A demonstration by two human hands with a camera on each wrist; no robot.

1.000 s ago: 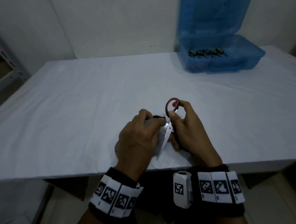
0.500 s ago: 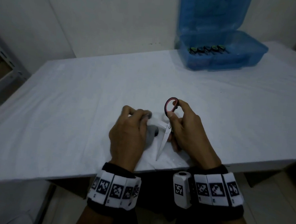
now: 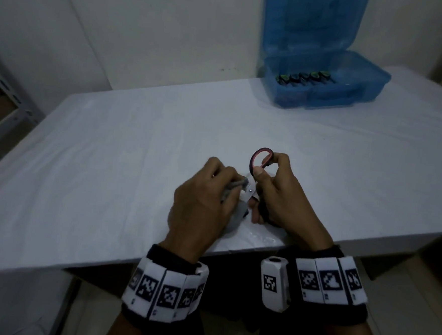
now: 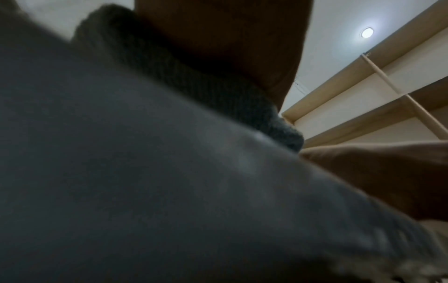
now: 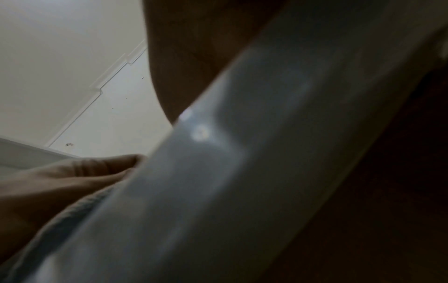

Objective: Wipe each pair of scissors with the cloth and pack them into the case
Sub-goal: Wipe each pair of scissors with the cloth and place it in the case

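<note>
Near the table's (image 3: 108,185) front edge, well short of the blue case (image 3: 350,95), the right hand (image 3: 278,197) grips the red-handled scissors (image 3: 258,159) while the left hand (image 3: 201,207) pinches the grey cloth (image 3: 233,218) around its blade, which could slice cloth or fingertip if squeezed carelessly.

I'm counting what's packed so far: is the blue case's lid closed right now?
No: the blue case stands open at the table's far edge, lid upright, scissor handles showing inside.
</note>
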